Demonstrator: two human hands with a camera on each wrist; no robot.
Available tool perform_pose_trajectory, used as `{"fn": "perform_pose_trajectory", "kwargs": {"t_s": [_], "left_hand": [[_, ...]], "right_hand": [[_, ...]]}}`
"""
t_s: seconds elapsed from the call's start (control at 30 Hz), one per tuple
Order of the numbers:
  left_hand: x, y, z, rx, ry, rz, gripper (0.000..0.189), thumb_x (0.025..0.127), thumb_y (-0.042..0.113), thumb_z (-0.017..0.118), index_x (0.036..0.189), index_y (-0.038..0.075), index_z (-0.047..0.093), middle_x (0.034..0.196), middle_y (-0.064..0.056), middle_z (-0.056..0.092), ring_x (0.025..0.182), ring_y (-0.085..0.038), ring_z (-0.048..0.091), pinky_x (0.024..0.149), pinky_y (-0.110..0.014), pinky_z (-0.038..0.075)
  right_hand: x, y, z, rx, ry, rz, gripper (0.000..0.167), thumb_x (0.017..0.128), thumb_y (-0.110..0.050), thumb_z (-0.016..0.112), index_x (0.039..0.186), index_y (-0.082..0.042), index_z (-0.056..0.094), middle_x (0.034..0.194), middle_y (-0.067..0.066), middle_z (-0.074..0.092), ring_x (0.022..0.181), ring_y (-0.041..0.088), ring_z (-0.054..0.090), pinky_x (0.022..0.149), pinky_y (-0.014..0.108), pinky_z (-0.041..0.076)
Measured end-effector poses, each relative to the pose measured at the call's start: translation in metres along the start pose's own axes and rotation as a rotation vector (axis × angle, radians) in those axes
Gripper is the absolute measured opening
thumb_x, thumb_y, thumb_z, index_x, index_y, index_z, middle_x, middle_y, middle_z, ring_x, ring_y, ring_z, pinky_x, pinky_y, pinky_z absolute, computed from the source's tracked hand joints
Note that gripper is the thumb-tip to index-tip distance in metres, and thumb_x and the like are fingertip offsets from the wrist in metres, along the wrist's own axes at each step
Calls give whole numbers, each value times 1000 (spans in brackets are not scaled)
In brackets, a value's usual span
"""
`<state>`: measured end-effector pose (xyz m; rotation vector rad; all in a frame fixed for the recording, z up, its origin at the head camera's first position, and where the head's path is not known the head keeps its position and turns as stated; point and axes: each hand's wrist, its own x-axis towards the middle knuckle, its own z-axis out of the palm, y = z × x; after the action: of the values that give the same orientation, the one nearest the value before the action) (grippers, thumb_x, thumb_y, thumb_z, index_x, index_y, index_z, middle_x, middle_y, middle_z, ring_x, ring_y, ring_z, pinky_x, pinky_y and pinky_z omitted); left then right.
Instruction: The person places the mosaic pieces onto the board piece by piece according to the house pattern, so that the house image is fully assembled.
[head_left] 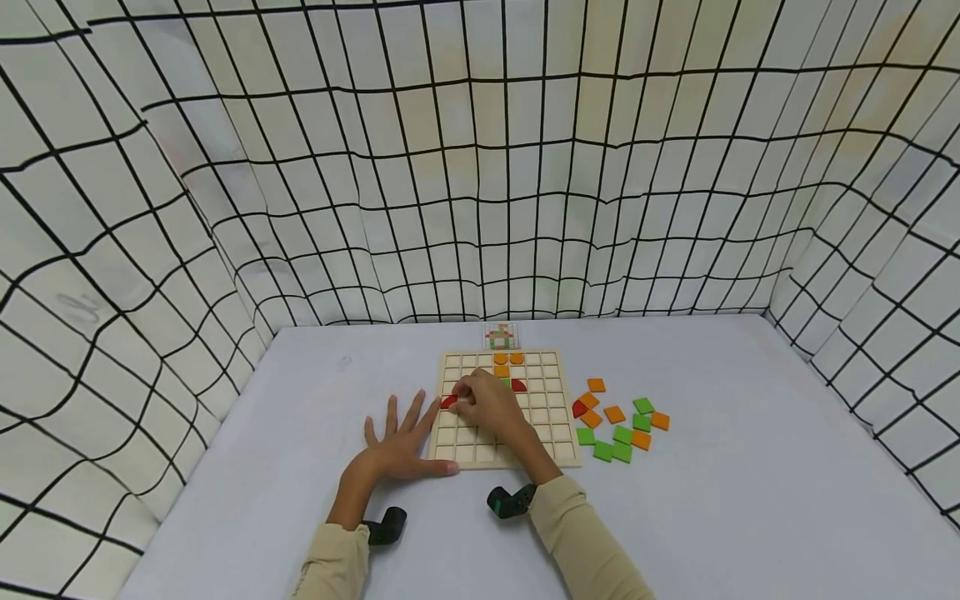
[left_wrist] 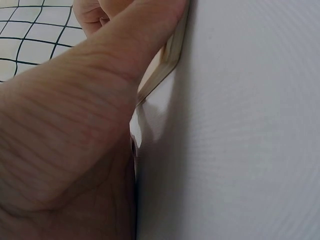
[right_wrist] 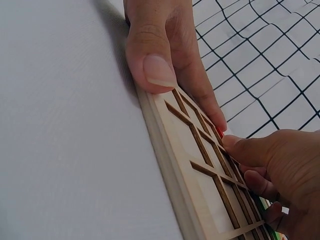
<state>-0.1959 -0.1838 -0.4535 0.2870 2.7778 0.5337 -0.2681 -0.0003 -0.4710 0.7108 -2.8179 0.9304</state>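
A light wooden grid board (head_left: 558, 433) lies on the white table. My left hand (head_left: 397, 454) is spread with straight fingers along the board's left side, its thumb on the front left corner. My right hand (head_left: 491, 408) reaches over the board with curled fingers. Its thumb and index finger pinch a red piece (head_left: 448, 402) at the leftmost column; in the right wrist view the red piece (right_wrist: 220, 131) is mostly hidden by fingertips. Farther back on the board sit rounded orange pieces (head_left: 517, 359), an orange square (head_left: 502, 372), a partly covered green piece (head_left: 505, 383) and a red quarter-round piece (head_left: 518, 386).
Loose orange squares (head_left: 614, 414), green squares (head_left: 603, 451) and a red piece (head_left: 578, 408) lie scattered right of the board. A small pattern card (head_left: 501, 336) lies behind it. Black-lined netting (head_left: 525, 175) over white walls encloses the table (head_left: 750, 467) at the back and sides.
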Motion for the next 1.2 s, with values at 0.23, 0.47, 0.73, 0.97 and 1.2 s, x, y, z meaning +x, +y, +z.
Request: {"fn": "perform_pose_trajectory", "kwargs": {"t_s": [0.23,0.47,0.73,0.97,1.2], "left_hand": [[1,-1,1,6,0,-4,113,71,72,69,158,22,16,166,-12,-2,146,-49,-19,105,-77,-10],[2,-3,2,3,0,1,113,71,72,69,158,22,16,166,-13,-2,146,-49,-19,105,-77,-11],[1,-2,1,4,-1,3,113,71,73,68,158,22,16,166,-12,-2,146,-49,-19,105,-77,-10],[1,0,1,-1,-4,5,112,72,72,69,158,22,16,166,-12,-2,146,-49,-19,105,-77,-10],[1,-1,0,6,-8,0,113,72,72,68,158,21,16,166,-12,-3,146,-49,-20,105,-77,-10]], "right_hand": [[0,-1,-1,21,-16,14,19,89,-28,73,100,-12,71,90,-3,59,77,7,52,67,21,45],[0,-2,-2,20,-26,10,17,89,-26,72,100,-13,72,91,-2,60,78,8,54,69,21,45],[-1,-3,-3,14,-35,5,18,89,-27,72,102,-14,72,93,-2,61,82,8,57,71,21,47],[-2,-1,-4,11,-34,-1,19,90,-26,72,103,-13,71,94,-2,61,82,8,57,71,22,47],[-2,2,-4,63,-34,-30,19,90,-25,72,104,-12,70,95,-1,61,83,9,55,75,22,49]]}}
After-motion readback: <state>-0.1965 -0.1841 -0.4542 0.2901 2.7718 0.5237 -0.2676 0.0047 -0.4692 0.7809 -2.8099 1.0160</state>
